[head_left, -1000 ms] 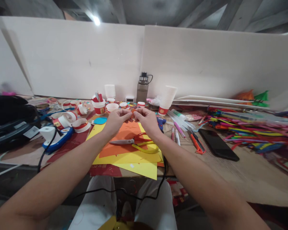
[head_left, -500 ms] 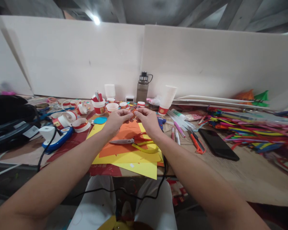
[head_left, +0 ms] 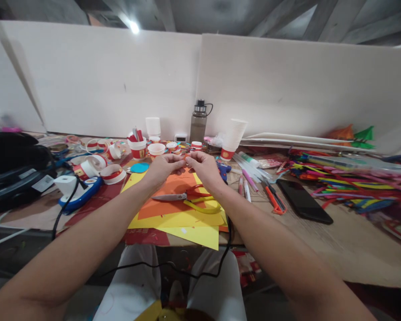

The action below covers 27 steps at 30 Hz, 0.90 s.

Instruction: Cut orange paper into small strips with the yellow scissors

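Observation:
My left hand (head_left: 167,168) and my right hand (head_left: 202,166) meet fingertip to fingertip above the paper sheets, both closed in a pinch. Between them shows a small orange-red piece (head_left: 186,157), mostly hidden by the fingers; its kind I cannot make out. Below the hands lies an orange sheet (head_left: 153,208) on top of yellow sheets (head_left: 200,236). Scissors (head_left: 173,197) with red and yellow handles rest on the sheets, blades pointing left. A blue disc (head_left: 139,167) lies left of my left hand, and a blue glue gun (head_left: 224,169) is partly hidden behind my right wrist.
Paper cups (head_left: 138,149), a bottle (head_left: 198,122) and a cup stack (head_left: 234,139) stand at the back. On the right are pens (head_left: 246,189), a utility knife (head_left: 273,200), a phone (head_left: 304,201) and pipe cleaners (head_left: 354,178). Cut cup rings (head_left: 112,174) and a power strip (head_left: 90,191) sit left.
My fingers have shifted slightly around the small orange-red piece, and a little more of it shows. The scissors, sheets and other things stay in place.

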Each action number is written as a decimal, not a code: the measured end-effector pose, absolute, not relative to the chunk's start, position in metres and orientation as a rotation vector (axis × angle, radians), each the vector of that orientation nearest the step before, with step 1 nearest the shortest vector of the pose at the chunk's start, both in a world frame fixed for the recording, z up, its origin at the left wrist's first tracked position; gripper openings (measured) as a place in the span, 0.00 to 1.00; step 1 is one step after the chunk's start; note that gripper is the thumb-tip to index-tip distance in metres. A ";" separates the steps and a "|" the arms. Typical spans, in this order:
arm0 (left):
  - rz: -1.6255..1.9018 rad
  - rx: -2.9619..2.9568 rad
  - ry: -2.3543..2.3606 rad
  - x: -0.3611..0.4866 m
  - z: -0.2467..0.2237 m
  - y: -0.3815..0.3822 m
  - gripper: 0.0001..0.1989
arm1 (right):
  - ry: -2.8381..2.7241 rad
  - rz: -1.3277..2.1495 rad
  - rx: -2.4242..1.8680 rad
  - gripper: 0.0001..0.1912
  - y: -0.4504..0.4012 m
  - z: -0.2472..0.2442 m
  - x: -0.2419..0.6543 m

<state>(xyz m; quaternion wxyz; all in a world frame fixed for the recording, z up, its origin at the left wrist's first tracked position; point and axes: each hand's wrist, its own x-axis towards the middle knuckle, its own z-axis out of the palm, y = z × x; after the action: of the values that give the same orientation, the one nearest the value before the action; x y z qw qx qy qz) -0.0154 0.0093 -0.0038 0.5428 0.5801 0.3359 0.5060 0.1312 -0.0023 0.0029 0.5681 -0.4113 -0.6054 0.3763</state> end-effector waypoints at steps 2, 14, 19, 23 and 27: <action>1.233 1.413 0.820 -0.016 -0.004 0.010 0.16 | -1.397 0.903 -0.959 0.10 -0.002 0.003 0.131; 1.361 1.366 0.897 -0.014 -0.005 0.008 0.14 | -1.326 0.836 -1.024 0.08 0.001 0.001 0.131; 1.312 1.489 0.907 -0.011 -0.003 0.002 0.17 | -1.419 0.706 -1.091 0.07 -0.004 0.001 0.131; 1.271 1.552 0.873 -0.011 -0.002 0.000 0.18 | -1.446 0.783 -1.012 0.08 -0.006 0.002 0.130; 1.253 1.571 0.816 -0.014 -0.003 0.003 0.17 | -1.421 0.941 -0.883 0.11 -0.004 0.002 0.130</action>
<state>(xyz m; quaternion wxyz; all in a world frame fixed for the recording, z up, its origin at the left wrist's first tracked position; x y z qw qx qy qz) -0.0142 0.0031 -0.0026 0.4675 0.6404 0.3324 0.5106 0.1300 -0.0036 0.0019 0.5736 -0.3770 -0.6063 0.4015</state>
